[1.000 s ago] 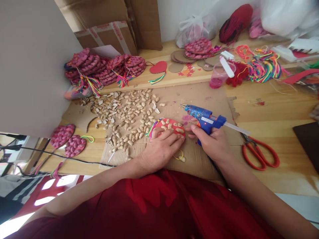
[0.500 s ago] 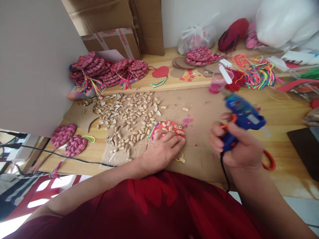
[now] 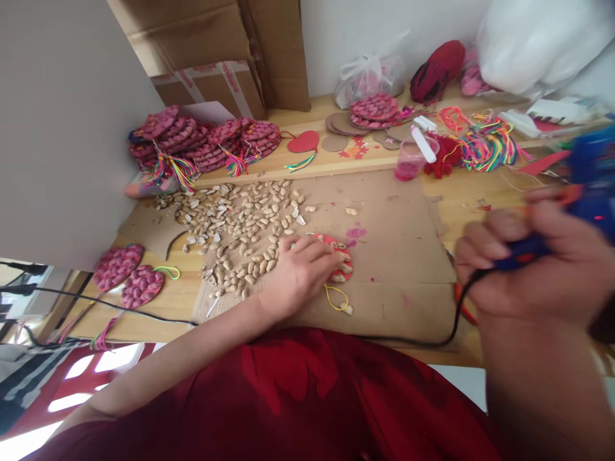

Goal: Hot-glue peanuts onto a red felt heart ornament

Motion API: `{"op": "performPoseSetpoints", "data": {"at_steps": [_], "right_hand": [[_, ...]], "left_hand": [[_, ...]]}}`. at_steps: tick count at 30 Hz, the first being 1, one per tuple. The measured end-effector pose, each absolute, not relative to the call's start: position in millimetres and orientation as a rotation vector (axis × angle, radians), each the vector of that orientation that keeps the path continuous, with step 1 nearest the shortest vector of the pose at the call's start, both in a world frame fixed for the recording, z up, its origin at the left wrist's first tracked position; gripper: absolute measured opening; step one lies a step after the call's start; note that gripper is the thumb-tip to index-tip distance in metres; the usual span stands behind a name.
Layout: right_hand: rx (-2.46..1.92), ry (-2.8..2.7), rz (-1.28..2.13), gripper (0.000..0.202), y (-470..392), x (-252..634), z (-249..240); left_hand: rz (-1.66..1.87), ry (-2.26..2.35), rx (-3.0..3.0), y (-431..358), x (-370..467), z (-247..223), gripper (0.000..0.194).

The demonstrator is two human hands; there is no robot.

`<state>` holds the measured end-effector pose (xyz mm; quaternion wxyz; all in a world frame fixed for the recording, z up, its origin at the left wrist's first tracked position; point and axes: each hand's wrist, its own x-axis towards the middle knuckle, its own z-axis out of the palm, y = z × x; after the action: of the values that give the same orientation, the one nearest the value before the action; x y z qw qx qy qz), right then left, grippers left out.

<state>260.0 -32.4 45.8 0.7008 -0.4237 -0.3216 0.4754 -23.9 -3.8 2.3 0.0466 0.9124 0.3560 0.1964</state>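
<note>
My left hand (image 3: pixel 302 272) bends over a red disc (image 3: pixel 327 239) with peanuts on its face, its fingertips on the peanuts near the right edge. Most of the disc is hidden under the fingers. A yellow cord loop (image 3: pixel 337 298) sticks out below it, beside a loose peanut (image 3: pixel 346 309). Far right, my right hand (image 3: pixel 538 262) is wrapped round the handle of a blue glue gun (image 3: pixel 593 186), blurred and partly cut off by the frame edge. Its black cable (image 3: pixel 454 320) trails down and left across the cardboard (image 3: pixel 398 224).
Peanuts (image 3: pixel 254 221) and shells spread over the cardboard's left part. Pink peanut-covered discs (image 3: pixel 192 144) are stacked on the back ledge; two more (image 3: pixel 143 286) lie at left. A plastic cup (image 3: pixel 413 157), red paper heart (image 3: pixel 303 141) and colourful tassels (image 3: pixel 494 144) sit along the back.
My right hand has swung the glue gun away to the right, out to the frame edge. My left hand's fingers have shifted on the disc, uncovering more of the yellow loop.
</note>
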Motion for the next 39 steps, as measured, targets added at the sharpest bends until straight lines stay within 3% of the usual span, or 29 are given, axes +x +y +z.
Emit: {"op": "performPoseSetpoints", "data": {"at_steps": [2,8,14,24,28,34,39], "right_hand": [[-0.902,-0.535,1.226,0.038,-26.3,236.8,31.8],[-1.036,-0.581,1.272,0.036,-21.1,208.2,-6.4],[-1.05,-0.654,1.338,0.03,-23.8,202.6,-7.6],[-1.025,-0.659,1.343,0.029,-24.3,204.0,-11.4],[-0.988,-0.687,1.334,0.03,-27.2,207.8,-10.6],[-0.874,-0.874,1.434,0.028,-48.7,205.8,7.5],[-1.143,-1.398,1.215,0.032,-76.5,198.8,33.5]], "left_hand": [[0.595,1.095,2.781,7.3,-21.9,6.6,0.017],[0.31,1.009,2.829,32.7,-7.1,13.5,0.018],[0.073,1.0,2.896,37.7,3.6,19.7,0.017],[0.018,0.984,2.878,44.0,11.5,21.5,0.012],[0.327,1.039,2.389,45.9,-0.9,29.5,0.008],[0.52,0.923,1.019,33.1,-34.2,38.3,0.034],[0.622,0.685,0.729,16.0,-43.2,34.7,0.038]]}}
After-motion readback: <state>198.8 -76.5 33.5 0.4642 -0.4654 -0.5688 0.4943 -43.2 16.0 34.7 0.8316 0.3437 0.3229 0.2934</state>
